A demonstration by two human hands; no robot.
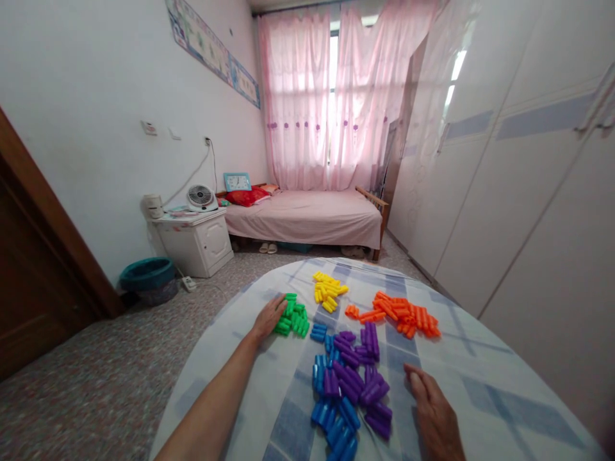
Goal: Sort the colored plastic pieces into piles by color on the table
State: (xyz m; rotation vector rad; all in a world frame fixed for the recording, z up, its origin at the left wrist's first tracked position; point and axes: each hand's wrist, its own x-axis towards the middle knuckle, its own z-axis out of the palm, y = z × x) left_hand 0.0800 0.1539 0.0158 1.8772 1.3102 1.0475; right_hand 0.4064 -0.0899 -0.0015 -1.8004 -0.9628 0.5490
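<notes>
My left hand [269, 318] lies against the left side of a pile of green plastic tube-like pieces [296, 320], its fingers stretched out beside them. My right hand [432, 406] rests on the table to the right of the purple pieces [350, 378], apart from them, with its fingers extended and nothing in them. Blue pieces [342, 436] run along the left and near side of the purple ones. Farther back are a small yellow pile [328, 291] and a wider orange pile [403, 312]. All look like short ribbed tubes, some joined side by side.
The pieces lie on a round table [230, 384] with a blue-and-white checked cloth. Beyond it stand a bed [307, 218], a white cabinet [206, 243] with a fan [200, 196], and a teal bin [148, 278]. A tall white wardrobe [519, 192] lines the right side.
</notes>
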